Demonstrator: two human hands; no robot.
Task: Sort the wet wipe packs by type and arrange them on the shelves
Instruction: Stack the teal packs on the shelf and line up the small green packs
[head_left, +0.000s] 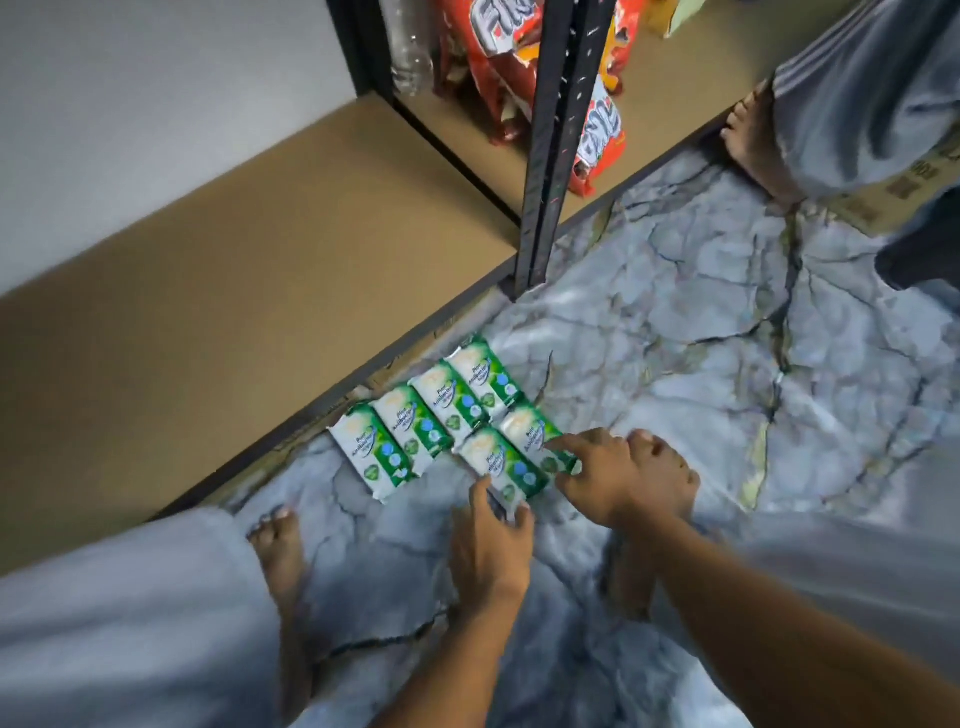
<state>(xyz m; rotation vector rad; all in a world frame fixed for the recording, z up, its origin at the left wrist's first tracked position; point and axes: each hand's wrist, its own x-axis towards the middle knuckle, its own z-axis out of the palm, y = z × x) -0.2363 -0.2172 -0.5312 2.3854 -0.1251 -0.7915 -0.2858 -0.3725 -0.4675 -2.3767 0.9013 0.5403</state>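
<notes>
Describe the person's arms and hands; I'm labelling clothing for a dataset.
The left forearm and right forearm are bare, with no sleeves in view. The left hand and right hand wear no gloves; no ring, watch or bracelet shows, though the picture is blurred.
</notes>
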